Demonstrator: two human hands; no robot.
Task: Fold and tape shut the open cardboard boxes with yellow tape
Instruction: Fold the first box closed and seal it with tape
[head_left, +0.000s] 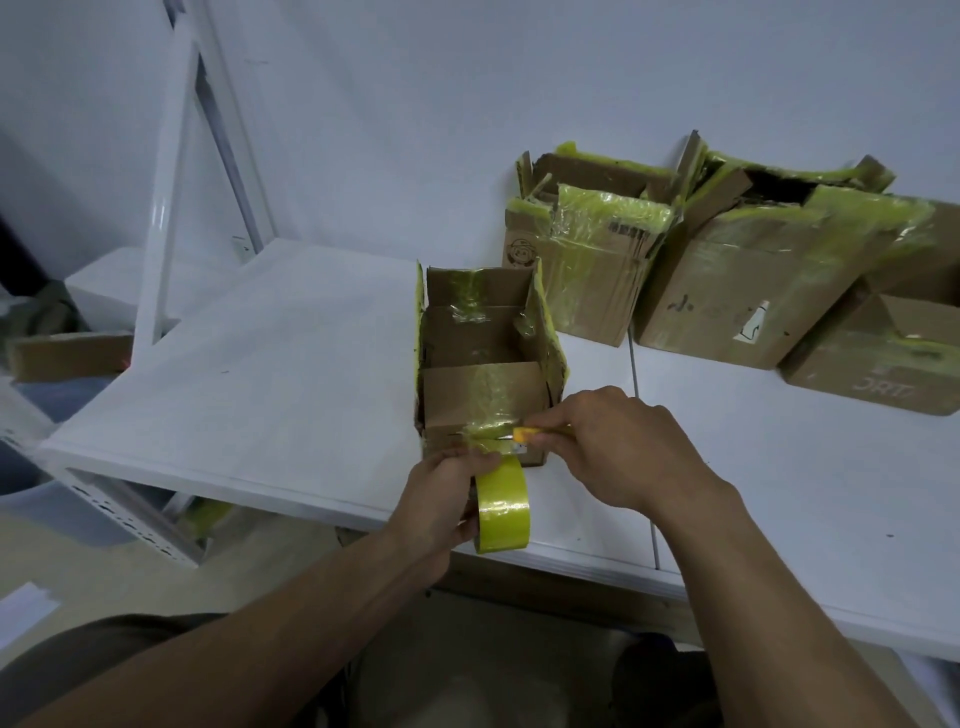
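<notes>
Counted four cardboard boxes on the white surface (260, 374), all smeared with yellow tape. Found the open box (483, 332) standing close to the front edge, flaps up, with a tape strip running down its near flap. Lined up behind and to the right, along the wall: back-left box (587, 260), back-middle box (753, 291), back-right box (883, 364), crowded close together, nearest one just behind the open box. Saw just one tape roll (501, 506), clutched upright in the left grip (441, 499) right at the front edge, just below the open box. Saw one yellow-handled cutter (519, 434) too, pinched in the right grip (618, 447), tip against the tape on the box's near face. Noted loads of bare room left of the open box, all the way out to the left edge, plus a bare stretch in front of the back boxes on the right. Spotted one seam (641, 467) in the top, running just right of the open box.
</notes>
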